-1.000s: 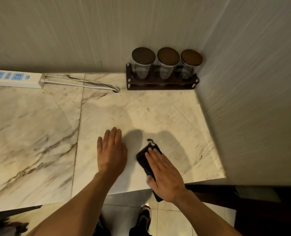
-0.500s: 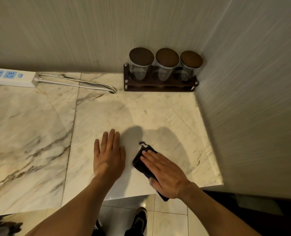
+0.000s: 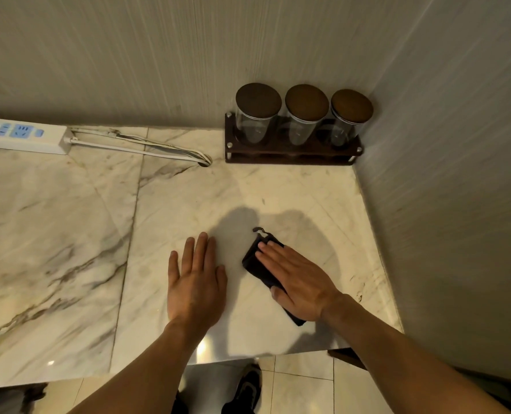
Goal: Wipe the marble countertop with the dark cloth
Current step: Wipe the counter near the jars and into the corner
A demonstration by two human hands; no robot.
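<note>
The marble countertop (image 3: pixel 69 234) fills the lower left and middle of the view, pale with grey veins. A dark folded cloth (image 3: pixel 255 259) lies on it near the front edge, its small loop pointing away from me. My right hand (image 3: pixel 299 280) lies flat on top of the cloth, pressing it to the marble and hiding most of it. My left hand (image 3: pixel 196 282) rests flat on the bare marble just left of the cloth, fingers slightly apart, holding nothing.
A dark wooden rack with three lidded glass jars (image 3: pixel 303 121) stands in the back right corner. A white power strip (image 3: pixel 21 135) and its cable (image 3: pixel 146 146) lie along the back wall. A wall (image 3: pixel 457 204) bounds the counter's right side. My shoe (image 3: pixel 248 389) shows below the front edge.
My right hand has slid the cloth forward, away from the front edge, so it now lies fully on the marble. My left hand stays flat beside it.
</note>
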